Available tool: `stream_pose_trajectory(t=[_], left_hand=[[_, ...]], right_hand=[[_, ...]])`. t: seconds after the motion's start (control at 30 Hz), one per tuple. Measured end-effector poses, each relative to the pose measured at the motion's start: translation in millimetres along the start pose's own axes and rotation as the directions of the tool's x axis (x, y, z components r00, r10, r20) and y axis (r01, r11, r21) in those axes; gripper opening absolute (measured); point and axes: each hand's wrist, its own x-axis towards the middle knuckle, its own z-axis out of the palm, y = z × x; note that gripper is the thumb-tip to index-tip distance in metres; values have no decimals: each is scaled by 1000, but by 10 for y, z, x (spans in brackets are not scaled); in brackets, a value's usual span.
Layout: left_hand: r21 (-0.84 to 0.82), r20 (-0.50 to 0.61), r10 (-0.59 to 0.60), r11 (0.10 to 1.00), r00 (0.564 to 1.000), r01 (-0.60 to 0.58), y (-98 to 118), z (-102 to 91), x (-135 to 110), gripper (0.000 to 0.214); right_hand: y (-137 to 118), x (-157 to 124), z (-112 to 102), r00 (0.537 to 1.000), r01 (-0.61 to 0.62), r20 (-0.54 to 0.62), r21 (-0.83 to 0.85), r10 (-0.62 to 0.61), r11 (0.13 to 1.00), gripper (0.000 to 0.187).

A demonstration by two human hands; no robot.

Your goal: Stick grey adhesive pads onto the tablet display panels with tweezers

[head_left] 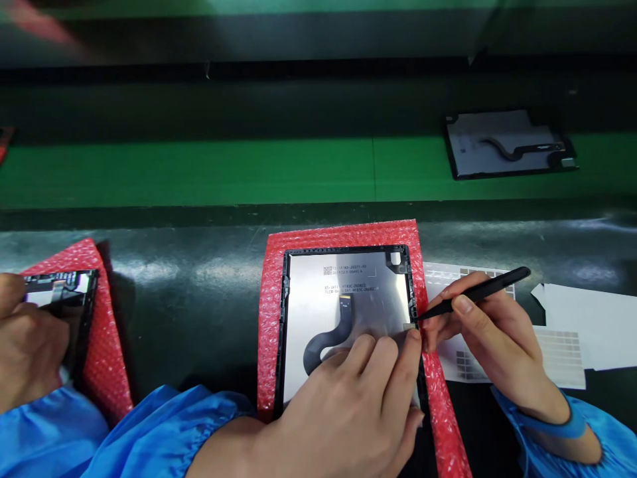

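In the head view, a tablet display panel lies back side up in a black frame, with a dark curved flex cable on its silver back. My left hand rests on the lower part of the panel, fingers stretched over it. Its index fingertip touches the right edge beside a small pale tab. Pen-fashion, my right hand grips black tweezers, whose tip meets the frame's right edge just above that tab. The panel's lower part is hidden under my left hand.
Red bubble wrap lies under the panel. White sticker sheets and white paper are at right. Another panel sits on the green ledge. At far left, another person's hand works over a device on red wrap.
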Motion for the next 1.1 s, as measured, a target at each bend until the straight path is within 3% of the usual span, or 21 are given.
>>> stream_pose_trajectory(t=[0.13, 0.27, 0.5, 0.63, 1.1], left_hand=[[-20, 2, 18, 1000, 1000, -18, -10, 7, 5, 51], [-36, -8, -18, 999, 1000, 18, -31, 26, -3, 55], [-82, -93, -62, 995, 994, 54, -51, 63, 20, 55], [-70, -100, -74, 995, 992, 67, -40, 73, 34, 57], [-57, -74, -83, 995, 994, 78, 4, 79, 47, 59]], right_hand=[[-103, -21, -104, 991, 98, -84, -48, -102, 994, 14], [-151, -233, -356, 966, 183, -146, -203, -215, 962, 13], [199, -700, -738, 987, 57, -111, -445, -118, 894, 10], [310, -721, -787, 987, 41, -115, -514, -116, 857, 11], [278, -701, -784, 990, -25, -125, -582, -59, 813, 23]])
